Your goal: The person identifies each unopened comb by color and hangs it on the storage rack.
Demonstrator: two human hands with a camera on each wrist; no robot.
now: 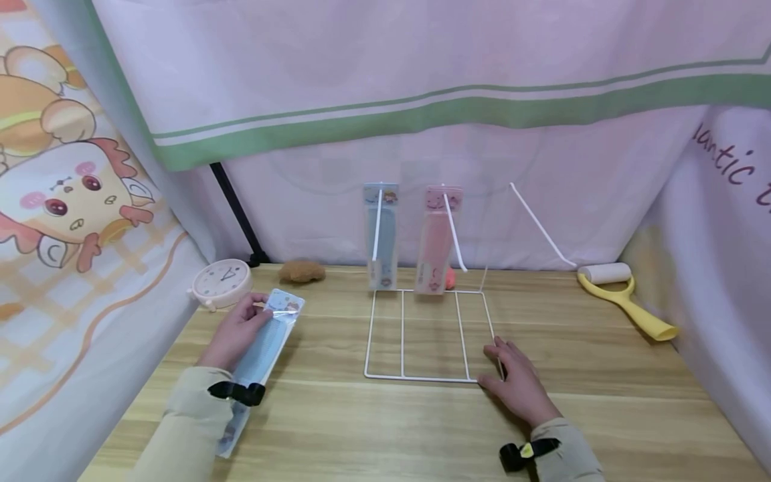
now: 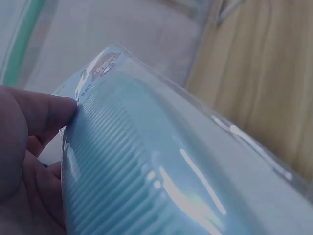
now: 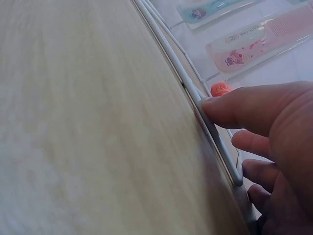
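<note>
My left hand (image 1: pixel 237 333) pinches a packaged blue comb (image 1: pixel 262 351) near its printed top, between thumb and fingers. In the left wrist view the comb's teeth (image 2: pixel 112 171) show through clear plastic. At the front right corner of a white wire rack (image 1: pixel 402 335), my right hand (image 1: pixel 518 381) holds the frame. Its thumb lies on the front wire and its fingers are by the side wire, as the right wrist view shows. Another blue comb pack (image 1: pixel 388 248) and a pink comb pack (image 1: pixel 432 251) hang on the rack's white prongs. A third prong (image 1: pixel 542 224) carries nothing.
A pink round clock (image 1: pixel 223 282) stands at the left, beside a brown lump (image 1: pixel 302 271). At the right lies a yellow-handled lint roller (image 1: pixel 638 311). A coral-coloured ball (image 3: pixel 221 89) sits behind the rack. Curtains (image 1: pixel 421 60) enclose the wooden table (image 1: pixel 337 428).
</note>
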